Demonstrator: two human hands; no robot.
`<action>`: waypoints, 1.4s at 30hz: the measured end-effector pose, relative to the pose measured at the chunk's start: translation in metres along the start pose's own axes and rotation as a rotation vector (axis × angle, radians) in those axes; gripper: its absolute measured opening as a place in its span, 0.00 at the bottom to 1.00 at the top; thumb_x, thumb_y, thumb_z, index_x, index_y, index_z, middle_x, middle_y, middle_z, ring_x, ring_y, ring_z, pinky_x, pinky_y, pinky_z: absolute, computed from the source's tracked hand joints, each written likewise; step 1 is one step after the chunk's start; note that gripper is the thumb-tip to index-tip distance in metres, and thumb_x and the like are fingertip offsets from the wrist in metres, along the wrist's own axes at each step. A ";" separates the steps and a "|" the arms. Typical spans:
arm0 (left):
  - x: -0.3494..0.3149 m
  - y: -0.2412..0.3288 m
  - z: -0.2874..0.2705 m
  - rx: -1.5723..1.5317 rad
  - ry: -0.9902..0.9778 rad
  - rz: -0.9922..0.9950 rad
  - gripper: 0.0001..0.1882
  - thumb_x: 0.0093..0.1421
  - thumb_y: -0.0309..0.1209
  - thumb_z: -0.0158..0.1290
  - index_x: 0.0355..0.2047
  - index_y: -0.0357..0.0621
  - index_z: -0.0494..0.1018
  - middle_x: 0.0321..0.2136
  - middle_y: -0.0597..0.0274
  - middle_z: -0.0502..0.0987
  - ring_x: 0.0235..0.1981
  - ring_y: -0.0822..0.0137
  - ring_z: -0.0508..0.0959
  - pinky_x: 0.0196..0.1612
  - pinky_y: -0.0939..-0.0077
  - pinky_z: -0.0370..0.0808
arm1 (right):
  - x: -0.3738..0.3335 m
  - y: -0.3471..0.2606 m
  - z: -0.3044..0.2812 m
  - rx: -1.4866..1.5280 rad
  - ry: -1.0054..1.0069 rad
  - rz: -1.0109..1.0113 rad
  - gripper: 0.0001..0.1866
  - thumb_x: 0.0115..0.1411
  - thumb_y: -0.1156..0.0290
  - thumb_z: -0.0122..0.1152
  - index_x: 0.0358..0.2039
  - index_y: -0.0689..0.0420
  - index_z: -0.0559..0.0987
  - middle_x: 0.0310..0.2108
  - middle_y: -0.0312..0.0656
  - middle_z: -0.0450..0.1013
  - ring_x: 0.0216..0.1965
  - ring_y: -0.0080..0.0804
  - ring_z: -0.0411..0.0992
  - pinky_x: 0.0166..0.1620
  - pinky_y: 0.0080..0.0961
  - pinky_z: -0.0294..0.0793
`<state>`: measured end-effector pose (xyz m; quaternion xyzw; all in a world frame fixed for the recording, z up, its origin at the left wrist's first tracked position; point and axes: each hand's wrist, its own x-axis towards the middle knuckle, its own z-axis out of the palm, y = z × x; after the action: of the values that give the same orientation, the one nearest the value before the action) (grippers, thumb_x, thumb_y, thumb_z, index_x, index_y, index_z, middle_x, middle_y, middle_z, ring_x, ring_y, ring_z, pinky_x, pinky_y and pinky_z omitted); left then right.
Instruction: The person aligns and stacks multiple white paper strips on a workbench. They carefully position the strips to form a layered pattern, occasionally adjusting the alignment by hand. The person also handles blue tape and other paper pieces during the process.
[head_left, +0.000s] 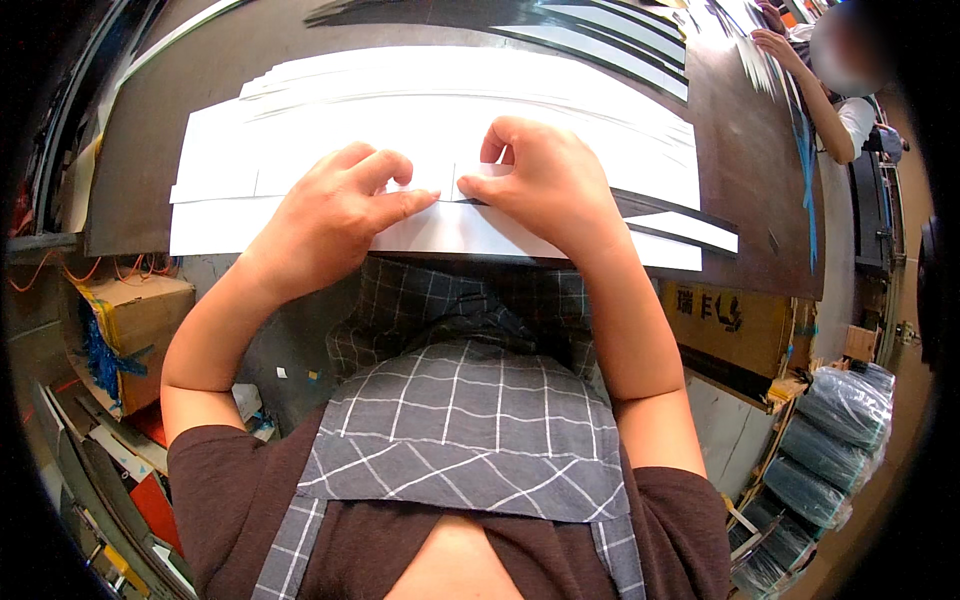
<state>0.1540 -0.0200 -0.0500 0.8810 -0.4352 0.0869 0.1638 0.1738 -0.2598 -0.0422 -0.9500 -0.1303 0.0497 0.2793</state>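
Observation:
A long white card strip [300, 181] with thin crossing crease lines lies along the near part of a pile of white sheets [440, 85]. My left hand [335, 210] is closed on the strip's near edge, its thumb stretched along it toward the middle. A short gap to the right, my right hand [550, 185] has its fingers curled and its thumb pressed at the same strip. Below both hands, a white sheet [230, 228] reaches the table's near edge. What lies beneath the right palm is hidden.
More white and black strips [600, 35] lie at the table's [740, 180] far side. A dark-edged strip [690, 228] sits right of my right hand. Another person [830, 110] works at the far right. Cardboard boxes [140, 300] and plastic-wrapped rolls [820, 440] stand below.

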 end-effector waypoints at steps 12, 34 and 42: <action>0.001 0.005 0.000 -0.076 -0.043 -0.099 0.27 0.45 0.13 0.54 0.46 0.48 0.81 0.42 0.60 0.74 0.41 0.57 0.75 0.44 0.65 0.77 | -0.055 -0.015 0.045 -0.153 0.107 -0.411 0.37 0.61 0.56 0.64 0.63 0.68 0.66 0.63 0.60 0.66 0.68 0.50 0.62 0.70 0.48 0.57; 0.022 0.046 0.030 -0.065 0.059 -0.083 0.30 0.53 0.35 0.63 0.55 0.33 0.72 0.50 0.50 0.72 0.51 0.47 0.71 0.55 0.55 0.69 | -0.087 0.025 0.026 -0.262 0.246 -0.170 0.44 0.62 0.42 0.59 0.63 0.69 0.67 0.65 0.60 0.64 0.70 0.52 0.58 0.73 0.50 0.45; 0.018 0.047 0.027 -0.030 0.008 -0.092 0.34 0.53 0.37 0.63 0.58 0.35 0.69 0.53 0.50 0.70 0.53 0.48 0.70 0.57 0.55 0.69 | -0.081 0.016 0.036 -0.082 0.132 -0.278 0.46 0.61 0.42 0.59 0.66 0.69 0.62 0.66 0.59 0.62 0.71 0.51 0.55 0.73 0.54 0.42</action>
<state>0.1275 -0.0701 -0.0600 0.8971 -0.3950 0.0764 0.1827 0.0931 -0.2760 -0.0792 -0.9346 -0.2439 -0.0572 0.2525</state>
